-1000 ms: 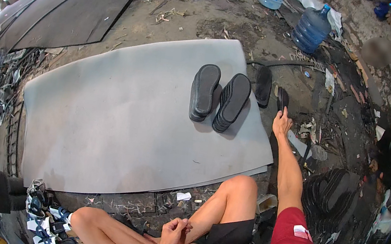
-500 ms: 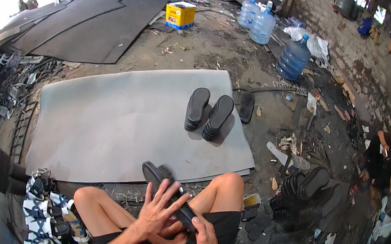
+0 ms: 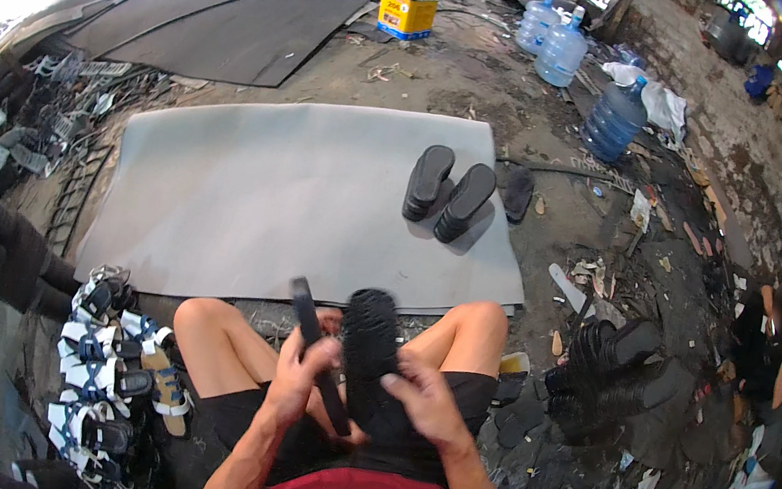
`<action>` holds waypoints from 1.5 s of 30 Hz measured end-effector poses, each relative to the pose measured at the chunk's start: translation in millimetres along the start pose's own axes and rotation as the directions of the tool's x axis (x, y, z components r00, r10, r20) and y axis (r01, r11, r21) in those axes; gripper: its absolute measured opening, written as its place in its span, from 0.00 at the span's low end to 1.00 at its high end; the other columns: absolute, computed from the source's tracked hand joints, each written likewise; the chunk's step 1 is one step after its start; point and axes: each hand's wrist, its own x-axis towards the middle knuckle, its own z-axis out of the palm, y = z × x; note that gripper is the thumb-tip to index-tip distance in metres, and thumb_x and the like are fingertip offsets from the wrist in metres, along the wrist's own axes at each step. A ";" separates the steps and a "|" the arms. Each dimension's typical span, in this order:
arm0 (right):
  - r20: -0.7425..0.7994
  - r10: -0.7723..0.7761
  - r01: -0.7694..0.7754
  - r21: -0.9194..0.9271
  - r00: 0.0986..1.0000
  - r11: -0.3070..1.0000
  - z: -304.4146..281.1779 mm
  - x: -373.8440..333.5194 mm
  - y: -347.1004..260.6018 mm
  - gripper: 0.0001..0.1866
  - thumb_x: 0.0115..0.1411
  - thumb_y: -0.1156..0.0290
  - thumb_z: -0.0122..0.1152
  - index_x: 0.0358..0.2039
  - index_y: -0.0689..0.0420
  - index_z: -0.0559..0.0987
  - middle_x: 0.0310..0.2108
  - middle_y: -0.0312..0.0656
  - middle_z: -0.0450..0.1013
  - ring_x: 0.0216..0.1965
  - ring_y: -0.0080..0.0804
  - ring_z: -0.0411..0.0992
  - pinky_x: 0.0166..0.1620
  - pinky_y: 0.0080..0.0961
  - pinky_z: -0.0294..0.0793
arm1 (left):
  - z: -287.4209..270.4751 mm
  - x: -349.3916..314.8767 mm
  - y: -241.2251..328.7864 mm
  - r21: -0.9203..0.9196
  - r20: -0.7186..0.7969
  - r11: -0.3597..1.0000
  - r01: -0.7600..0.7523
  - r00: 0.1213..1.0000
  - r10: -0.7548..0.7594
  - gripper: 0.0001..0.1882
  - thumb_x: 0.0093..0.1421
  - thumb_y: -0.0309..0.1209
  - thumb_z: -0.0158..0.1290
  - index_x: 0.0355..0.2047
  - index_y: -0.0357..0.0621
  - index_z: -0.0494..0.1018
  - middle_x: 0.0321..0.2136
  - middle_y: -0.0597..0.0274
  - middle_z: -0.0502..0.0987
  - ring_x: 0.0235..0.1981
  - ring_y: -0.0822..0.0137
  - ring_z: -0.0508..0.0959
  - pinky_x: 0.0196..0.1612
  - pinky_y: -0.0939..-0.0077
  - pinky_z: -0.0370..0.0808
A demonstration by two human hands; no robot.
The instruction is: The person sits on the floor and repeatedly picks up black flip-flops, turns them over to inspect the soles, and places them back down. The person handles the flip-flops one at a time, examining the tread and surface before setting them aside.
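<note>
Over my lap, my left hand (image 3: 294, 379) grips a dark shoe sole (image 3: 305, 311), turned nearly edge-on and slanting. My right hand (image 3: 431, 404) holds a second black sole (image 3: 370, 332) close beside it, its ridged tread showing, thumb on its edge. A narrow gap separates the two soles. Ahead of my knees lies a grey sheet (image 3: 247, 193). Toward its right side stand two stacks of black soles, a left stack (image 3: 429, 177) and a right stack (image 3: 469, 198). One more dark sole (image 3: 518, 195) lies just off the sheet's right edge.
White-strapped sandals (image 3: 103, 379) are piled at my left. More black soles (image 3: 616, 364) lie in heaps at my right, among scraps. Dark sheets (image 3: 233, 18), a yellow box (image 3: 406, 14) and large water bottles (image 3: 615, 119) stand farther back. Another person (image 3: 769, 337) sits at far right.
The soles were crossed by my left hand's spread fingers; now they are apart, one in each hand, with one tread showing. My view has tilted down, showing more of my shirt.
</note>
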 end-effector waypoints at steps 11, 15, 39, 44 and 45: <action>0.204 -0.148 -0.132 0.910 0.968 0.393 -31.3 21.8 45.5 0.25 0.72 0.56 0.55 0.51 0.70 0.67 0.30 0.42 0.66 0.29 0.29 0.65 0.33 0.23 0.67 | -1.0 2.1 54.6 -0.779 0.047 0.617 -0.112 0.971 0.235 0.43 0.57 0.40 0.55 0.74 0.49 0.59 0.48 0.46 0.72 0.43 0.56 0.75 0.48 0.59 0.75; 0.200 -0.145 -0.124 0.901 0.969 0.416 -23.2 32.4 50.7 0.36 0.74 0.45 0.50 0.56 0.73 0.71 0.44 0.50 0.73 0.36 0.35 0.71 0.39 0.31 0.71 | 0.2 8.2 54.4 -0.865 0.125 0.500 -0.047 0.944 0.305 0.39 0.68 0.51 0.52 0.77 0.71 0.53 0.43 0.51 0.68 0.37 0.59 0.71 0.44 0.60 0.72; 0.120 -0.654 0.429 -0.838 0.747 0.337 111.3 -29.4 -70.5 0.30 0.52 0.56 0.81 0.56 0.47 0.87 0.48 0.53 0.71 0.47 0.46 0.74 0.45 0.36 0.83 | 26.3 -29.4 56.7 -0.726 0.086 0.654 -0.214 0.915 0.395 0.48 0.71 0.55 0.53 0.78 0.46 0.41 0.65 0.45 0.66 0.67 0.49 0.70 0.65 0.55 0.78; 0.104 -0.645 0.439 -0.812 0.757 0.385 109.8 -26.6 -67.2 0.30 0.53 0.56 0.80 0.57 0.46 0.87 0.49 0.54 0.72 0.46 0.46 0.75 0.47 0.38 0.81 | 27.2 -30.7 57.5 -0.722 0.077 0.665 -0.193 0.932 0.354 0.47 0.71 0.55 0.53 0.78 0.47 0.44 0.64 0.44 0.67 0.65 0.48 0.71 0.65 0.54 0.77; 0.099 -0.643 0.444 -0.802 0.759 0.400 109.6 -26.1 -67.0 0.30 0.53 0.56 0.80 0.58 0.46 0.87 0.49 0.54 0.72 0.46 0.46 0.75 0.47 0.38 0.81 | 27.3 -30.6 57.5 -0.715 0.064 0.672 -0.195 0.938 0.340 0.46 0.72 0.55 0.52 0.78 0.48 0.46 0.64 0.43 0.67 0.64 0.48 0.72 0.65 0.52 0.76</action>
